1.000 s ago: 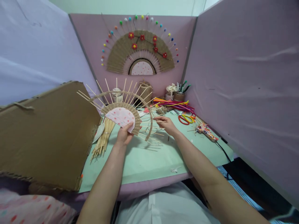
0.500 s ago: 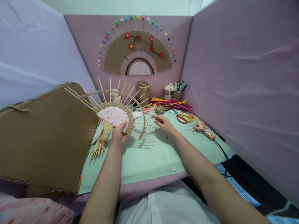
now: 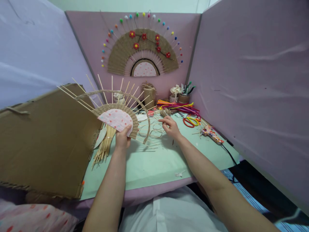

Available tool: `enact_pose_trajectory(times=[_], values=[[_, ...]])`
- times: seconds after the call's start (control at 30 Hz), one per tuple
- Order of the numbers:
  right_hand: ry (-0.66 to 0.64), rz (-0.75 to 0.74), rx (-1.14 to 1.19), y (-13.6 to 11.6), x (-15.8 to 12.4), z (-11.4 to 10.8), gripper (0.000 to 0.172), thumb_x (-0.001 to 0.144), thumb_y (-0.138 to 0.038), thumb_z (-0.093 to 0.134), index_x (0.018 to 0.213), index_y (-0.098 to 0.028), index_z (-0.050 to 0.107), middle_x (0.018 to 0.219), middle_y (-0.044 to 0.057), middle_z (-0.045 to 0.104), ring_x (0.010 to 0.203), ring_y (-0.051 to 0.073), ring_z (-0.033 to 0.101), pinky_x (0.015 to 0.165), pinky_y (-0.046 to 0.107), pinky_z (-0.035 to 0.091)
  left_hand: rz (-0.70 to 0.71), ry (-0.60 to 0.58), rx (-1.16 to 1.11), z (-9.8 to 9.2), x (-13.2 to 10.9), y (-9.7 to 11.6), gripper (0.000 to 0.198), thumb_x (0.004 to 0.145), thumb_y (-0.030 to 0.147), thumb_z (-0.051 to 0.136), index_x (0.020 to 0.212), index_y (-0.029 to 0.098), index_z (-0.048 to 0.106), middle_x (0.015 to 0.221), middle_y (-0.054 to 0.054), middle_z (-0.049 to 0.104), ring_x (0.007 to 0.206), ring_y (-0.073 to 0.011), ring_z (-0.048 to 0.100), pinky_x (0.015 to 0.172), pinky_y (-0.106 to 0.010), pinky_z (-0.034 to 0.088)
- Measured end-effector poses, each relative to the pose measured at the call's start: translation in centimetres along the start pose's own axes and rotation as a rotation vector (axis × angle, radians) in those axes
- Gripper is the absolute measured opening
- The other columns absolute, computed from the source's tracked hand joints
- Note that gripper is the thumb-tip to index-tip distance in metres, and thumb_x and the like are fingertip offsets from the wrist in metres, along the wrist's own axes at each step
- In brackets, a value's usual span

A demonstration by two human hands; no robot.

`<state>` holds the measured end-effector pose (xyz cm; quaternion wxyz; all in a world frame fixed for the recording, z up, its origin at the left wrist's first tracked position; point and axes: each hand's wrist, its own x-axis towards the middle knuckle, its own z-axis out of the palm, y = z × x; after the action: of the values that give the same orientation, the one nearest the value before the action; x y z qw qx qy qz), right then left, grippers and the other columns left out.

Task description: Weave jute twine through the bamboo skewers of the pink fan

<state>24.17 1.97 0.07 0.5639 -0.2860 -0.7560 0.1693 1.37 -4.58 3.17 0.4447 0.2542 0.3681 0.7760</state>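
My left hand [image 3: 123, 137] is closed around the lower right part of a half-round fan frame, thumb on its pink spotted centre [image 3: 116, 118]. A woven twine band [image 3: 134, 124] borders that centre, and thin bamboo sticks [image 3: 112, 85] spread outward from it. Farther out, a braided twine arc [image 3: 147, 117] crosses the sticks. To the right of the fan, my right hand [image 3: 171, 126] is pinched, with fingertips on what looks like a thin strand of twine. Loose loops of twine [image 3: 156, 132] lie on the table between hand and fan.
A cardboard sheet [image 3: 48, 141] leans at left, beside a bundle of sticks [image 3: 105, 146]. Behind are a twine ball [image 3: 165, 112], pipe cleaners [image 3: 178, 104] and scissors [image 3: 189, 121]. A glue gun [image 3: 212, 134] lies at right. A finished fan [image 3: 145, 42] hangs on the back panel.
The fan frame has tilted slightly, its upper left sticks reaching farther left. My right hand has shifted a little to the right, still pinched.
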Motion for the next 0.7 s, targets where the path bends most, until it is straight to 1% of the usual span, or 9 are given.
enact_pose_trajectory(times=[0.1,0.17,0.27,0.33,0.43,0.53,0.6,0.63,0.7], values=[[0.021,-0.005,-0.018,-0.7,-0.1,0.3,0.019,0.082,-0.019,0.051,0.091,-0.019,0.068,0.08,0.005,0.056,0.071,0.014,0.052,0.063,0.027,0.042,0.016,0.02,-0.045,0.3,-0.3,0.1,0.042,0.056,0.009,0.074,0.096,0.016,0.064,0.087,-0.004,0.07,0.075,-0.0191,0.068,0.072,-0.035,0.057],[0.03,-0.006,-0.019,-1.2,-0.2,0.5,0.018,0.083,-0.023,0.054,0.09,-0.018,0.069,0.078,0.005,0.058,0.068,0.013,0.051,0.061,0.027,0.041,0.019,0.018,-0.07,0.5,-0.4,0.3,0.041,0.057,0.008,0.073,0.096,0.017,0.064,0.085,-0.003,0.07,0.072,-0.0181,0.067,0.072,-0.035,0.058],[0.02,0.019,0.019,-1.5,-0.2,0.5,0.019,0.084,-0.026,0.054,0.088,-0.017,0.07,0.076,0.005,0.057,0.066,0.013,0.049,0.061,0.028,0.039,0.02,0.0,-0.087,0.6,-0.5,0.5,0.043,0.058,0.007,0.072,0.099,0.019,0.064,0.085,-0.002,0.07,0.072,-0.0186,0.068,0.072,-0.036,0.058],[0.015,0.073,0.091,-1.5,-0.1,0.4,0.021,0.084,-0.029,0.054,0.086,-0.017,0.071,0.076,0.005,0.057,0.069,0.014,0.05,0.064,0.028,0.039,0.012,-0.011,-0.089,0.5,-0.5,0.6,0.044,0.06,0.008,0.071,0.102,0.019,0.064,0.086,-0.003,0.07,0.075,-0.0201,0.068,0.071,-0.037,0.058],[-0.02,0.237,0.287,-1.1,0.2,0.1,0.027,0.085,-0.034,0.05,0.084,-0.017,0.072,0.073,0.003,0.055,0.069,0.013,0.048,0.063,0.028,0.037,-0.018,-0.031,-0.094,0.4,-0.4,0.7,0.044,0.062,0.01,0.07,0.104,0.016,0.063,0.087,-0.006,0.07,0.078,-0.0218,0.068,0.07,-0.036,0.058],[-0.074,0.489,0.577,-0.9,0.5,0.1,0.033,0.083,-0.041,0.049,0.078,-0.017,0.071,0.071,0.003,0.055,0.059,0.01,0.04,0.054,0.025,0.031,-0.044,-0.045,-0.111,0.3,-0.4,0.7,0.043,0.062,0.01,0.07,0.105,0.015,0.062,0.087,-0.006,0.071,0.079,-0.0215,0.068,0.07,-0.035,0.058],[-0.102,0.635,0.795,-0.9,0.6,0.1,0.032,0.078,-0.044,0.054,0.073,-0.016,0.068,0.071,0.003,0.056,0.055,0.009,0.035,0.049,0.024,0.026,-0.058,-0.067,-0.122,0.3,-0.5,0.7,0.042,0.063,0.011,0.069,0.105,0.015,0.062,0.086,-0.006,0.071,0.08,-0.021,0.068,0.071,-0.034,0.057],[-0.125,0.684,0.89,-1.0,0.6,0.1,0.03,0.075,-0.044,0.059,0.072,-0.015,0.066,0.069,0.003,0.055,0.054,0.008,0.033,0.048,0.023,0.025,-0.067,-0.083,-0.125,0.3,-0.5,0.8,0.041,0.064,0.012,0.068,0.105,0.015,0.062,0.086,-0.006,0.071,0.081,-0.0208,0.068,0.071,-0.034,0.057],[-0.204,0.734,1.016,-1.2,0.5,0.1,0.024,0.068,-0.039,0.068,0.073,-0.015,0.065,0.062,0.0,0.05,0.052,0.007,0.03,0.046,0.022,0.022,-0.096,-0.126,-0.129,0.4,-0.7,0.9,0.037,0.066,0.013,0.066,0.103,0.014,0.062,0.087,-0.008,0.071,0.082,-0.0208,0.068,0.072,-0.033,0.057]])
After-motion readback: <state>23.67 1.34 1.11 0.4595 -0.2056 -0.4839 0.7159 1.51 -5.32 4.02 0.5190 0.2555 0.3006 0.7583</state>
